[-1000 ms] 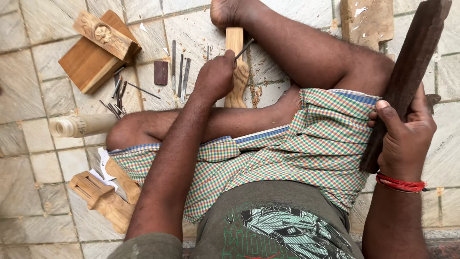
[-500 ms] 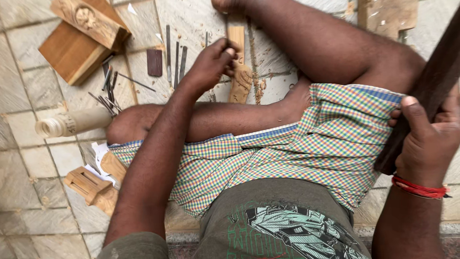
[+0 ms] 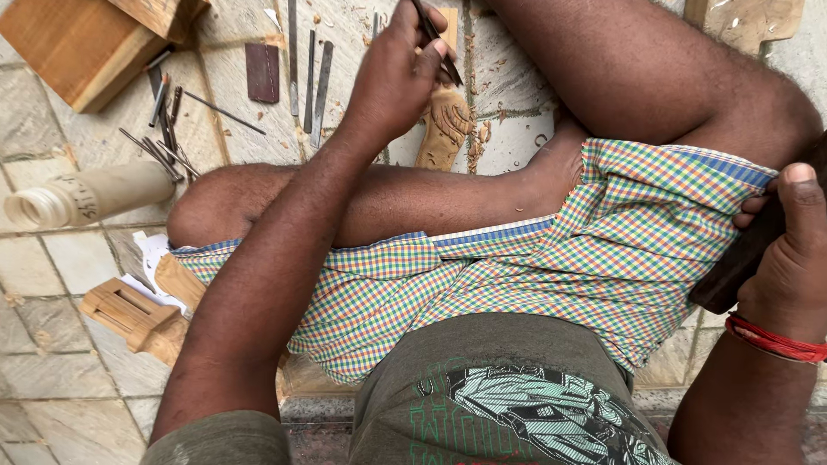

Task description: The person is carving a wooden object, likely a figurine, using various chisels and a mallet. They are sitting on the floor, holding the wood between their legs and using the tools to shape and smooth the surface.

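The left hand (image 3: 392,82) pinches a chisel (image 3: 435,39) against the carving (image 3: 444,129), which lies on the floor beside the shin. The right hand (image 3: 788,258) clenches a mallet (image 3: 741,258). Risk: a glancing blow could skid the chisel toward the fingers or foot.

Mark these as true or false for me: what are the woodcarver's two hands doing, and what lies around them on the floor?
1. The left hand holds a thin chisel over the carved wooden piece. True.
2. The right hand is empty. False: it grips a dark wooden mallet.
3. Metal tools lie on the tiled floor. True.
4. A blue band circles the right wrist. False: the wristband is red.
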